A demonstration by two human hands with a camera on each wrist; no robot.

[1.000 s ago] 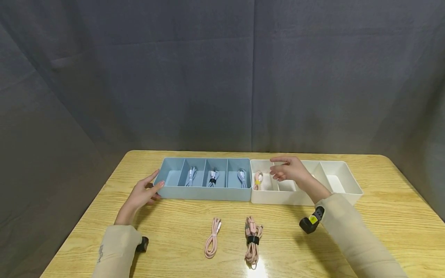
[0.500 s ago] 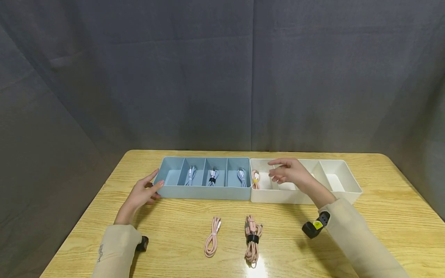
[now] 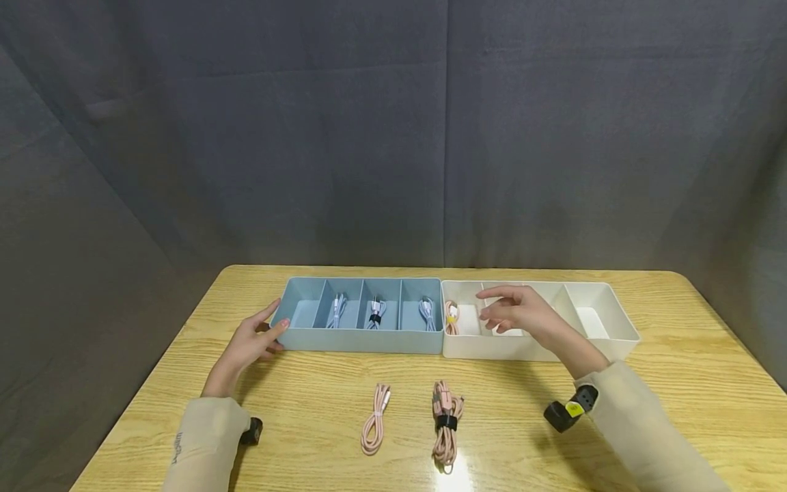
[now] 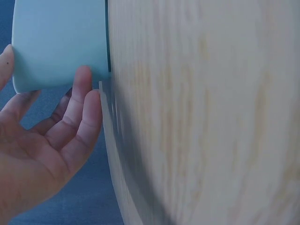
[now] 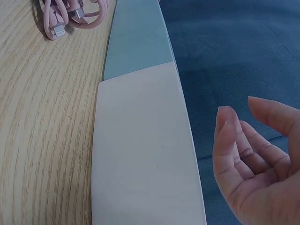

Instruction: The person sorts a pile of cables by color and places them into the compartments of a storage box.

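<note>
My left hand rests against the left end of the blue divided box, its fingers loosely extended. In the left wrist view its fingertips touch the box's corner. My right hand hovers above the white divided box, fingers loosely bent with nothing between them; the right wrist view also shows this hand holding nothing. A pink charging cable with a yellow tie lies in the white box's leftmost compartment. Part of the compartments beneath my right hand is hidden.
Three bluish cables, one a black-strapped cable, lie in separate blue compartments. On the wooden table in front are a coiled pink cable and a pink cable bundle with a black strap. A dark curtain hangs behind.
My right hand has shifted slightly right and down over the white box, its forearm drawing back. The pink cable with the yellow tie settled a little leftward. My left hand has stayed put.
</note>
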